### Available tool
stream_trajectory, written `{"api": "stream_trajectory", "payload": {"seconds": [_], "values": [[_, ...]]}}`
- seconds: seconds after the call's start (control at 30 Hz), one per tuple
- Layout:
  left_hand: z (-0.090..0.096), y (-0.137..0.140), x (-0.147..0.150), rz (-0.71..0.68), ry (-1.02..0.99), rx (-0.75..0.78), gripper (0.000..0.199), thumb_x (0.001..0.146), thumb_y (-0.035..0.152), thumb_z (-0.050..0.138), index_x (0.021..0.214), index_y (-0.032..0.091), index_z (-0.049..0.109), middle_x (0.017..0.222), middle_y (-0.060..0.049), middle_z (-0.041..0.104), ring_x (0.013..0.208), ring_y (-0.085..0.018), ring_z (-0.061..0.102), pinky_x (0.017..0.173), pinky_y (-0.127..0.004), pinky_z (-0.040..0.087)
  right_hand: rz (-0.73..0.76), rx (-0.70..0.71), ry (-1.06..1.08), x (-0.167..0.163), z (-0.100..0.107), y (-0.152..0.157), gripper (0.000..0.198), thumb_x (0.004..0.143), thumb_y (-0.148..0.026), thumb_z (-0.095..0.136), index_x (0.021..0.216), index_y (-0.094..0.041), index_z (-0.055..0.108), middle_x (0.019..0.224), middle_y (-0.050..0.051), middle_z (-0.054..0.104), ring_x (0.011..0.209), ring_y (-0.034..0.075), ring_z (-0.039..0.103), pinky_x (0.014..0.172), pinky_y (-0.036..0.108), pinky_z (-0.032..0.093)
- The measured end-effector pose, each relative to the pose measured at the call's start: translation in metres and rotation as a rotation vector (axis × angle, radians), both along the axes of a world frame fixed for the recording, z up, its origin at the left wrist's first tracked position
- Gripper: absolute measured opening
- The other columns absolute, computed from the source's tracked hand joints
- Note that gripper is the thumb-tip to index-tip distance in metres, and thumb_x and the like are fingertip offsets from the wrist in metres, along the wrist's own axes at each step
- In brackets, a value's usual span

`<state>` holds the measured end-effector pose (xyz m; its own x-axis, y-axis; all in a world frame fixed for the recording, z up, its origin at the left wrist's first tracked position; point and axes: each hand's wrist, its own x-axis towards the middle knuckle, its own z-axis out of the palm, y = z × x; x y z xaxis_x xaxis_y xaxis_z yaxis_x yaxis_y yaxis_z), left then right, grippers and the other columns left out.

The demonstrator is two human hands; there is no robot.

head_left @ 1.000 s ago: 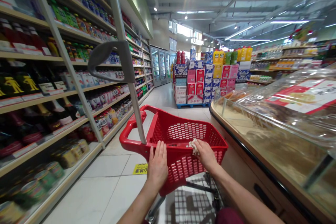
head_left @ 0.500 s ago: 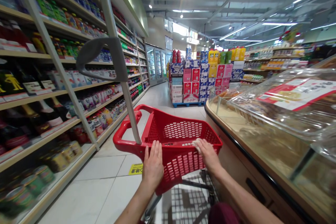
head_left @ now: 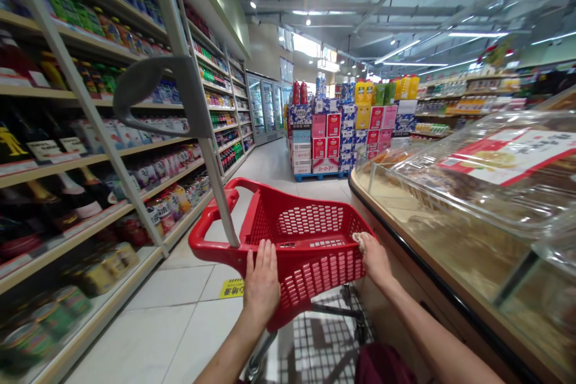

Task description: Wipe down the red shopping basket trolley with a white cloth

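In front of me stands a red plastic shopping cart (head_left: 299, 273), with perforated sides and a grey metal frame below. My left hand (head_left: 261, 279) lies flat on the cart's near side wall, fingers stretched over the rim. At the far right corner of the rim, my right hand (head_left: 375, 258) grips a crumpled whitish cloth (head_left: 359, 241) and presses it against the edge. A grey pole (head_left: 216, 174) rises from the cart's handle end, with a grey hooked grip (head_left: 189, 96) at its upper part.
Shelves (head_left: 90, 210) of bottles, cans and packets line the left. Close on the right is a display counter (head_left: 405, 228) holding clear food boxes (head_left: 508, 159). Stacked drink cartons (head_left: 333, 138) stand on a blue pallet ahead. A yellow floor sticker (head_left: 231, 288) lies beside the cart.
My right hand has slid right along the rim with the cloth, to the cart's far corner. My left hand stays on the side wall. The view has shifted slightly.
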<state>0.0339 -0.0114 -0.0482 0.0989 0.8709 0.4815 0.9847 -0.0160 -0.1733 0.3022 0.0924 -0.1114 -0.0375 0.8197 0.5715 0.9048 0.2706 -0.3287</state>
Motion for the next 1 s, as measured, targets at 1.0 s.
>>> {"api": "stream_trajectory", "payload": {"seconds": [1.0], "values": [[0.039,-0.014,-0.077,0.126,-0.089,0.243,0.049,0.076,0.022,0.039,0.123,0.008,0.041,0.127,-0.015,0.046,0.124,-0.027,0.031,0.102,-0.053,0.012,0.414,0.053,0.074,-0.173,0.052,-0.044,0.050,0.075,-0.002,0.031,0.119,-0.021,0.046,0.123,0.006,0.051,0.115,0.020,0.043,0.095,0.044,0.032]]}}
